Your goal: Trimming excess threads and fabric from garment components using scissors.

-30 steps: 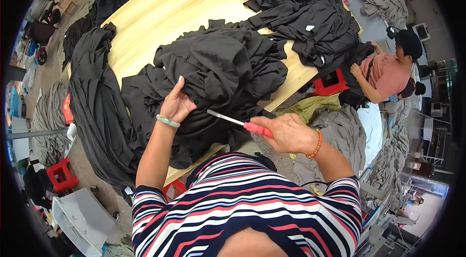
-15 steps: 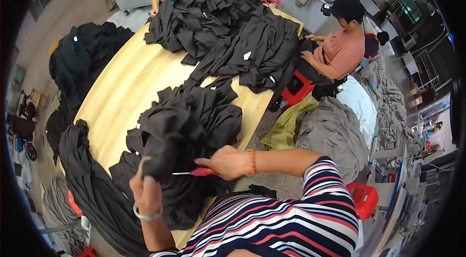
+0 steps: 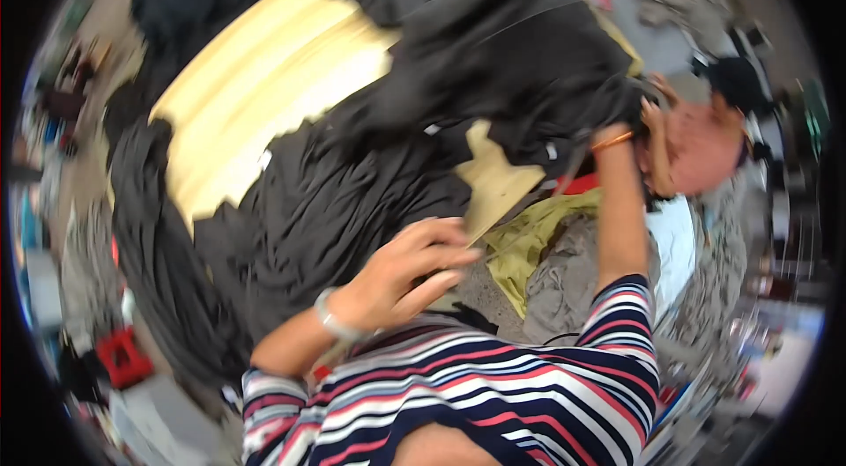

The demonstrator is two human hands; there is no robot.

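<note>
The picture is motion-blurred. My left hand (image 3: 410,268), with a silver watch on its wrist, hovers with fingers apart over the near edge of a heap of black garments (image 3: 335,202) on the pale wooden table (image 3: 282,87). It holds nothing that I can see. My right arm stretches out to the right, an orange bangle on its wrist. My right hand (image 3: 614,118) reaches into a second pile of black garments (image 3: 511,52), where the cloth hides its fingers. No scissors are in view.
A seated person in a salmon top and dark cap (image 3: 705,149) is close to my right wrist. Yellow-green cloth (image 3: 529,237) and grey cloth (image 3: 573,281) lie below the table edge. Black fabric hangs off the table's left side (image 3: 150,228). A red stool (image 3: 123,356) stands lower left.
My right arm has swung from the near pile out to the far right pile, and the red-handled scissors are gone from view. My left hand has risen, fingers spread. The camera has turned.
</note>
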